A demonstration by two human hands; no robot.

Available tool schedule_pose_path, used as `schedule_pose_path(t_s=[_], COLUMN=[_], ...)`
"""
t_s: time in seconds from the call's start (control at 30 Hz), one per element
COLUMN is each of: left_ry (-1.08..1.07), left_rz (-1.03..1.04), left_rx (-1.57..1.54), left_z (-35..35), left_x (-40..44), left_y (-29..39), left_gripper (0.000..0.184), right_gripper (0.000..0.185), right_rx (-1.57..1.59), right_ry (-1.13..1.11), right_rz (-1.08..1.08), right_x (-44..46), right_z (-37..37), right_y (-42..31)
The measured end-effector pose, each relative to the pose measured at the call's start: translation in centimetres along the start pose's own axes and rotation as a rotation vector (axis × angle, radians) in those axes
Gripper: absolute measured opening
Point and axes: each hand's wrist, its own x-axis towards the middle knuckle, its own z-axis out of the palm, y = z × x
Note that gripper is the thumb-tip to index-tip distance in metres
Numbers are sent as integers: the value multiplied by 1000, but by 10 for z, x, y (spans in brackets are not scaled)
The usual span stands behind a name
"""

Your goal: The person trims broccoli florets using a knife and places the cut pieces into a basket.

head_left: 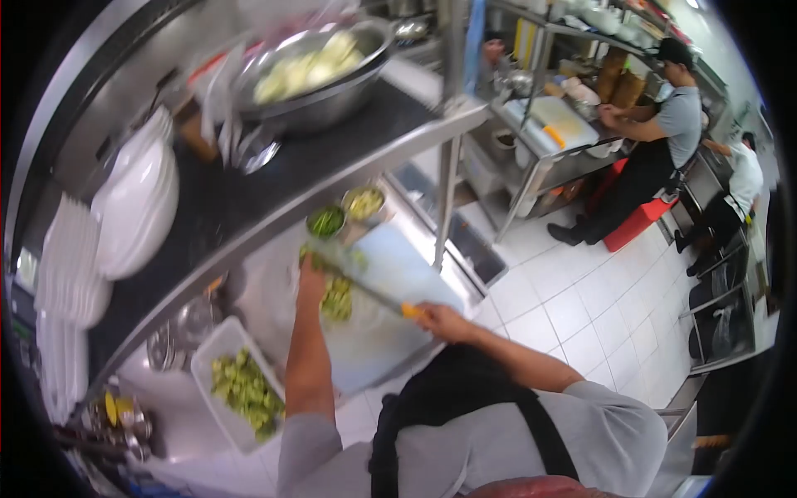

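Observation:
My right hand (446,322) grips the orange handle of a knife (365,285), whose long blade lies across the cutting board (390,349). Beside the blade's far end, my left hand (311,278) has its fingers closed on a green vegetable (306,252), partly hidden and blurred. Chopped green pieces (337,300) lie on the board on the near side of the blade. Just past the left hand stand a metal container of cut greens (326,220) and another of pale yellow pieces (364,202). A white tub (217,400) of chopped green vegetable sits left of the board.
Over the counter runs a dark shelf (274,178) with a large metal bowl (332,98) and stacked white plates (137,199). A metal post (448,191) rises by the board. Two people (664,124) stand on the right, near a red container (643,220).

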Motion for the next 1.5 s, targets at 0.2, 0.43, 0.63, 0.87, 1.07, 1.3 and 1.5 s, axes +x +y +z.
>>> schedule_pose_path(t_s=[0.2,0.43,0.63,0.87,1.07,1.3,1.5], left_ry=[134,485,516,364,261,399,479], left_rz=[-251,-479,-652,-509,-333,-477,-460], left_rx=[56,-583,-1464,-1390,-868,-1079,-854], left_z=[-6,-27,-41,-31,-46,-42,-32], left_x=[-17,-73,-122,-148,-156,-148,-145], left_y=[49,62,98,90,110,126,125], left_gripper=[41,29,34,24,20,10,16], right_gripper=[47,42,41,39,29,37,36], right_rx=[-56,-33,-110,-67,-21,126,141], right_ry=[-108,-357,-178,-50,-116,-217,-252], right_rz=[-169,50,-124,-243,-286,35,-33], right_x=[12,10,24,19,27,17,18], right_z=[-21,-70,-39,-21,-9,-33,-40], right_y=[13,-30,-4,-6,4,-47,-46])
